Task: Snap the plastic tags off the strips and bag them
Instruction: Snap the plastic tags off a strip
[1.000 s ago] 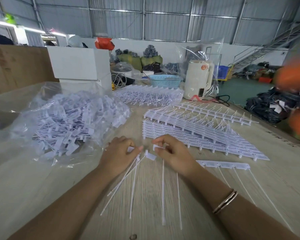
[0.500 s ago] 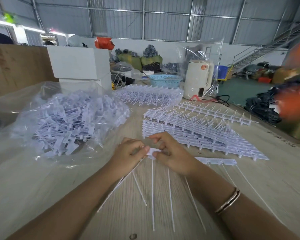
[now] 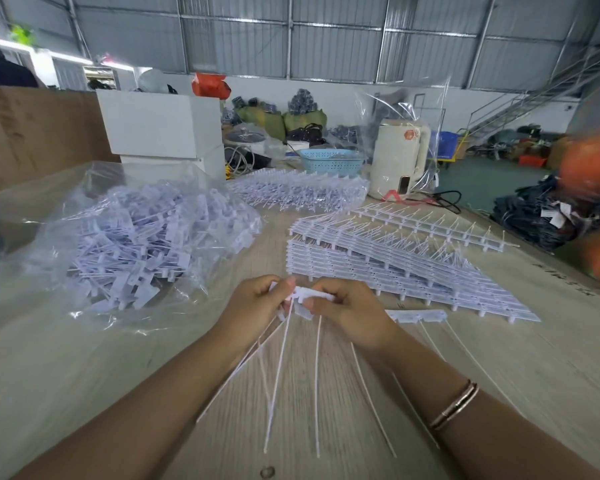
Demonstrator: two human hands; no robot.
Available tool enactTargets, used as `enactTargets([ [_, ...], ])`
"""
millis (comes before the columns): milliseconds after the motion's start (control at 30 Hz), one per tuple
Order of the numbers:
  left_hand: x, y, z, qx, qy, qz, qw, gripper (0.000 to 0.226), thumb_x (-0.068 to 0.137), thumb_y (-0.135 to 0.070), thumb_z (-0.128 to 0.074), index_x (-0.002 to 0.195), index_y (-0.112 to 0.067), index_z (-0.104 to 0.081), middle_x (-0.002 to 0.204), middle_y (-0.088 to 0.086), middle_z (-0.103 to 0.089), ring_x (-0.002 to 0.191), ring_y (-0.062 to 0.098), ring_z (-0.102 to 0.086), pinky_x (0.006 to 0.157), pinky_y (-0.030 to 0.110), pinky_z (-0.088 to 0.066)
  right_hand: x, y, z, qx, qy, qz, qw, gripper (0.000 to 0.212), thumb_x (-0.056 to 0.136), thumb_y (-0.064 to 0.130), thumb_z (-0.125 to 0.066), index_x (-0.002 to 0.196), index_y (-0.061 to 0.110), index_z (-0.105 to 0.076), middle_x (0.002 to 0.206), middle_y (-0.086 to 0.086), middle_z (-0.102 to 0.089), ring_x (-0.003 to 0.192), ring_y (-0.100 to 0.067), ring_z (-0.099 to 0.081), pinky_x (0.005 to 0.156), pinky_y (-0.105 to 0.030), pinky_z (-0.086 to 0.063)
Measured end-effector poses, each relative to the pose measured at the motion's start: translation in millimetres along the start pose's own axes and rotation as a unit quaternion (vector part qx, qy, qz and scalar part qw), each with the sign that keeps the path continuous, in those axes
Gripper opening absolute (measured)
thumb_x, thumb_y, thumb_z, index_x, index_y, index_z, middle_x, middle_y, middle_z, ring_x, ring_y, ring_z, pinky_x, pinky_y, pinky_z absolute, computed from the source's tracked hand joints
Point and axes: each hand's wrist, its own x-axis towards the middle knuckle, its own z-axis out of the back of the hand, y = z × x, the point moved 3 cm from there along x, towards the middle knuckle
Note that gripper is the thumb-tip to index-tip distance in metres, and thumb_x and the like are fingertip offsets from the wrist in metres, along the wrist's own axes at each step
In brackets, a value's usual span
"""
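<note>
Fingers of both hands curl around one white plastic tag strip [image 3: 310, 295], held just above the pale wood-grain table [image 3: 84, 375] at the near centre. On the left hand [image 3: 257, 306] thumb and forefinger pinch the strip's left end, with a few loose tags tucked under the palm; the right hand [image 3: 350, 313] grips the strip beside it, the two hands almost touching. The strip runs on to the right past the right hand, its far end [image 3: 416, 315] lying on the table, and thin white tails [image 3: 316, 386] fan from it toward the near edge. A copper-coloured bangle [image 3: 454, 405] circles the right wrist.

To the left lies a clear plastic bag [image 3: 125, 247], open and heaped with snapped-off white tags. Right of centre, just beyond the hands, a stack of whole white strips [image 3: 395, 268] slopes across the table; a single strip [image 3: 430, 223] lies farther off, and another clear bag of strips [image 3: 298, 192] sits behind. At the far edge stand white cardboard boxes [image 3: 160, 123], a light blue perforated basket [image 3: 331, 161] and a cream electric kettle [image 3: 399, 157]. The room is a warehouse with grey corrugated metal walls, a metal staircase [image 3: 534, 102] at the far right and piled dark goods [image 3: 541, 216] on a green floor.
</note>
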Motion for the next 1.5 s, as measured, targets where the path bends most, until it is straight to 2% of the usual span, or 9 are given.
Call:
enactTargets([
  [133, -2, 1, -6, -0.164, -0.009, 0.073, 0.984, 0.024, 0.089, -0.023, -0.059, 0.073, -0.009, -0.07, 0.06, 0.0, -0.066, 0.05, 0.005, -0.058, 0.046, 0.012, -0.043, 3, 1, -4, 0.02, -0.057, 0.035, 0.998, 0.02, 0.085, 0.013, -0.064, 0.067, 0.021, -0.065, 0.059, 0.002, -0.053, 0.058, -0.009, -0.044, 0.059, -0.028, -0.033],
  [367, -1, -1, -7, -0.129, 0.015, 0.046, 0.99, 0.033, 0.094, -0.031, -0.05, 0.071, -0.026, -0.073, 0.069, -0.006, -0.068, 0.064, 0.002, -0.06, 0.054, 0.012, -0.044, 3, 6, -4, 0.085, -0.035, 0.061, 0.994, 0.03, 0.089, 0.009, -0.06, 0.071, 0.031, -0.069, 0.067, 0.011, -0.061, 0.058, -0.001, -0.049, 0.057, -0.017, -0.037],
  [533, 6, 2, 9, -0.199, -0.01, 0.063, 0.978, 0.036, 0.094, -0.032, -0.049, 0.066, -0.024, -0.071, 0.078, -0.005, -0.069, 0.073, 0.009, -0.058, 0.065, 0.029, -0.039, 5, 2, 12, 0.141, -0.08, 0.037, 0.986, 0.025, 0.09, 0.007, -0.057, 0.071, 0.02, -0.067, 0.067, -0.007, -0.052, 0.045, -0.004, -0.039, 0.047, -0.016, -0.032],
  [667, 11, 10, 29, 0.075, -0.028, -0.022, 0.997, 0.035, 0.091, -0.034, -0.057, 0.061, -0.017, -0.061, 0.061, -0.007, -0.059, 0.063, 0.007, -0.056, 0.063, 0.021, -0.042, 1, -9, 16, 0.08, -0.056, 0.001, 0.995, 0.011, 0.091, 0.008, -0.057, 0.086, 0.005, -0.065, 0.068, 0.005, -0.048, 0.058, -0.005, -0.044, 0.059, -0.018, -0.035],
  [867, 16, 23, 18, 0.396, -0.016, -0.118, 0.91, 0.032, 0.082, -0.047, -0.062, 0.062, -0.024, -0.05, 0.073, -0.006, -0.05, 0.083, 0.018, -0.047, 0.076, 0.036, -0.039, 0, -7, 10, 0.02, -0.012, -0.001, 1.0, 0.04, 0.089, -0.006, -0.048, 0.104, 0.028, -0.062, 0.088, 0.001, -0.052, 0.076, -0.013, -0.049, 0.07, -0.025, -0.038],
  [1033, 16, 20, 22, 0.282, -0.035, -0.108, 0.953, 0.048, 0.085, -0.055, -0.037, 0.096, -0.019, -0.068, 0.096, -0.005, -0.056, 0.101, 0.018, -0.05, 0.091, 0.036, -0.038, -3, -3, 6, -0.003, 0.021, 0.032, 0.999, 0.04, 0.089, -0.005, -0.053, 0.118, 0.022, -0.052, 0.087, 0.007, -0.047, 0.054, -0.004, -0.041, 0.052, -0.015, -0.037],
  [1133, 13, 14, 17, 0.231, 0.027, -0.112, 0.966, 0.065, 0.08, -0.064, -0.024, 0.082, -0.017, -0.07, 0.084, -0.006, -0.061, 0.094, 0.017, -0.05, 0.086, 0.025, -0.033, -2, 1, 3, -0.042, 0.022, 0.07, 0.996, 0.045, 0.088, -0.005, -0.055, 0.121, 0.024, -0.047, 0.095, 0.008, -0.043, 0.06, -0.005, -0.041, 0.06, -0.024, -0.04],
  [1300, 7, 14, 3, 0.257, 0.052, -0.113, 0.958, 0.028, 0.082, -0.051, -0.055, 0.067, -0.029, -0.062, 0.073, -0.01, -0.062, 0.092, 0.005, -0.047, 0.079, 0.02, -0.034, -2, 6, 1, -0.087, 0.03, 0.09, 0.992, 0.04, 0.087, 0.001, -0.06, 0.122, 0.019, -0.051, 0.098, 0.007, -0.043, 0.071, 0.002, -0.044, 0.067, -0.016, -0.041],
  [1500, 3, 10, 7, 0.179, 0.032, -0.09, 0.979, 0.029, 0.09, -0.021, -0.058, 0.064, -0.033, -0.055, 0.078, -0.005, -0.052, 0.084, 0.006, -0.049, 0.067, 0.009, -0.031, 1, -2, 16, -0.147, 0.073, -0.009, 0.986, 0.015, 0.092, 0.017, -0.058, 0.078, 0.015, -0.063, 0.07, 0.007, -0.052, 0.067, -0.009, -0.051, 0.067, -0.025, -0.038],
])
